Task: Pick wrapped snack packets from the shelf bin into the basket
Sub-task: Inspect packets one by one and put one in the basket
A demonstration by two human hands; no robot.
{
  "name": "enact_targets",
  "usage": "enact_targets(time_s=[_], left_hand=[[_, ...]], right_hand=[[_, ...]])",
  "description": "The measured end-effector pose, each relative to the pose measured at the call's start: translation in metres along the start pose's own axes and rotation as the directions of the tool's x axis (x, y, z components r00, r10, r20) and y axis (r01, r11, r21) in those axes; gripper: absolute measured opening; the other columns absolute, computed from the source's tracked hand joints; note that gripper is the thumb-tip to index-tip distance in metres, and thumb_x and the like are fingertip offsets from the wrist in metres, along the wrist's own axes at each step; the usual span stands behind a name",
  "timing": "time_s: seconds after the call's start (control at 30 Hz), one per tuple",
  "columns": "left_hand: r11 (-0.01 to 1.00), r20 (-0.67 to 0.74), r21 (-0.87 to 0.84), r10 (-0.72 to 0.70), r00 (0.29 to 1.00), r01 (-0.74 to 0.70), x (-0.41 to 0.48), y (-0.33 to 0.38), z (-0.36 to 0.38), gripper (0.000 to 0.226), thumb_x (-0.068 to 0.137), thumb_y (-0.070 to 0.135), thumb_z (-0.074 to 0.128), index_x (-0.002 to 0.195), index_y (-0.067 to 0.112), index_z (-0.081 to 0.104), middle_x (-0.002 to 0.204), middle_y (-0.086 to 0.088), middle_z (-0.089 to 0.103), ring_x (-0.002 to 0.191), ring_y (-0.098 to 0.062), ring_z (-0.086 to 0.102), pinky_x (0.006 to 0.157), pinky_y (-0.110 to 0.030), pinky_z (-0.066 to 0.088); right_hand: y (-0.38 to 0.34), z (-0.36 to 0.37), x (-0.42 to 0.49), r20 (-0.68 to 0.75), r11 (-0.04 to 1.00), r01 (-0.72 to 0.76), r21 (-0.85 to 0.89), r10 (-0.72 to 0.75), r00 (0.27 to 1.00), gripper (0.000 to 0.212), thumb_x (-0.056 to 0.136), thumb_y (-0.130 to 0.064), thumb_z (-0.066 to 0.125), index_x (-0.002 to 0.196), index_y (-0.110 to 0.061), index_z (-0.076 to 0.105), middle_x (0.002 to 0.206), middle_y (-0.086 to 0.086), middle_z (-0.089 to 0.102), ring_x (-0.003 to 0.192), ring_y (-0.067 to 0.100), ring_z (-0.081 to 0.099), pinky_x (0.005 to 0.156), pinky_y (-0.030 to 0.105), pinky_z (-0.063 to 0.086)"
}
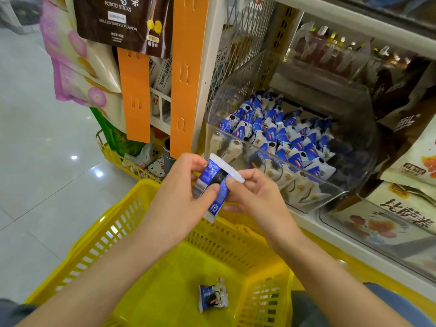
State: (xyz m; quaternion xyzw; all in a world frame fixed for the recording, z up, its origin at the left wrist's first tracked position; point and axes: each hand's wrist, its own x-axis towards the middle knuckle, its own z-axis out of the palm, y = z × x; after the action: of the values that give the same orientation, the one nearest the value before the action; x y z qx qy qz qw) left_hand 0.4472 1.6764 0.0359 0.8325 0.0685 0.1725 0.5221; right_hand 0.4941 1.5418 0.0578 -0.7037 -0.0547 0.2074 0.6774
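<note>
A blue and white wrapped snack packet [215,182] is held upright between both hands above the yellow basket [99,234]. My left hand [181,197] grips its left side with thumb and fingers. My right hand [252,194] pinches its right edge near the crimped top. One more blue packet [212,297] lies on the basket floor. The clear shelf bin [349,182], just right of my hands, holds several of the same blue and white packets [283,135].
Orange hanging strips [184,74] and hung snack bags [82,55] stand to the left of the shelf. A second yellow basket [118,156] with goods sits on the floor behind. Bins of other snacks [401,223] lie to the right. Shiny floor tiles spread to the left.
</note>
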Motion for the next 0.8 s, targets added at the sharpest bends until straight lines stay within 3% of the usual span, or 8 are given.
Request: enact_targets(time_s=[0.13,0.3,0.4,0.5,0.57,0.73,0.8], left_hand=[[0.997,0.018,0.078,0.015,1.0,-0.016,-0.003,-0.004,0.001,0.036,0.077,0.039,0.063,0.106,0.03,0.044,0.103,0.016,0.052,0.091,0.007,0.051,0.066,-0.013,0.048],[0.978,0.047,0.194,0.071,0.996,-0.079,-0.004,-0.002,0.0,0.029,0.08,0.042,0.058,0.102,0.032,0.041,0.099,0.015,0.05,0.087,0.001,0.051,0.057,-0.019,0.045],[0.959,0.077,0.269,0.072,0.994,-0.09,-0.007,0.001,0.0,0.026,0.077,0.048,0.05,0.094,0.032,0.038,0.091,0.013,0.048,0.078,-0.005,0.051,0.061,-0.033,0.049],[0.954,0.116,0.287,0.058,0.992,-0.089,-0.009,0.004,-0.001,0.02,0.08,0.045,0.046,0.09,0.03,0.039,0.088,0.01,0.052,0.076,-0.01,0.054,0.064,-0.04,0.05],[0.949,0.134,0.299,0.058,0.989,-0.096,-0.009,0.005,-0.002,0.014,0.085,0.04,0.047,0.09,0.028,0.041,0.087,0.008,0.054,0.076,-0.01,0.056,0.064,-0.039,0.051],[0.933,0.08,0.343,0.088,0.993,-0.11,-0.009,0.005,-0.001,0.009,0.092,0.026,0.048,0.087,0.023,0.041,0.071,0.009,0.05,0.059,-0.004,0.049,0.054,-0.019,0.042],[0.94,0.056,0.328,0.079,0.995,-0.093,-0.009,0.004,0.0,0.011,0.093,0.024,0.047,0.085,0.021,0.039,0.066,0.01,0.047,0.056,-0.004,0.047,0.055,-0.015,0.04]], right_hand=[[0.006,0.002,-0.001,0.004,0.991,0.072,-0.117,-0.072,0.997,0.01,0.089,-0.009,0.058,0.083,-0.013,0.052,0.077,0.002,0.065,0.056,0.004,0.063,0.054,0.022,0.055],[0.006,0.0,-0.002,-0.002,0.974,0.15,-0.167,-0.153,0.988,0.013,0.087,-0.012,0.061,0.075,-0.016,0.057,0.077,0.002,0.067,0.069,0.012,0.066,0.064,0.029,0.057],[0.004,-0.001,-0.006,0.013,0.947,0.223,-0.231,-0.226,0.974,0.016,0.083,-0.01,0.065,0.07,-0.017,0.061,0.079,-0.001,0.069,0.076,0.019,0.066,0.073,0.039,0.056],[0.003,-0.001,-0.008,0.03,0.93,0.257,-0.262,-0.258,0.966,0.01,0.081,-0.008,0.066,0.072,-0.013,0.065,0.082,-0.001,0.07,0.08,0.017,0.066,0.08,0.041,0.055],[0.003,-0.001,-0.009,0.028,0.922,0.264,-0.284,-0.268,0.963,0.008,0.082,-0.01,0.066,0.074,-0.012,0.065,0.082,0.001,0.07,0.08,0.016,0.066,0.081,0.041,0.054],[0.006,0.002,-0.011,0.046,0.87,0.315,-0.379,-0.323,0.945,0.006,0.086,-0.023,0.063,0.08,-0.021,0.064,0.08,-0.007,0.07,0.079,0.003,0.065,0.078,0.033,0.054],[0.009,0.003,-0.01,0.082,0.875,0.308,-0.374,-0.3,0.951,0.004,0.084,-0.03,0.063,0.084,-0.03,0.06,0.082,-0.014,0.068,0.082,-0.002,0.063,0.074,0.022,0.053]])
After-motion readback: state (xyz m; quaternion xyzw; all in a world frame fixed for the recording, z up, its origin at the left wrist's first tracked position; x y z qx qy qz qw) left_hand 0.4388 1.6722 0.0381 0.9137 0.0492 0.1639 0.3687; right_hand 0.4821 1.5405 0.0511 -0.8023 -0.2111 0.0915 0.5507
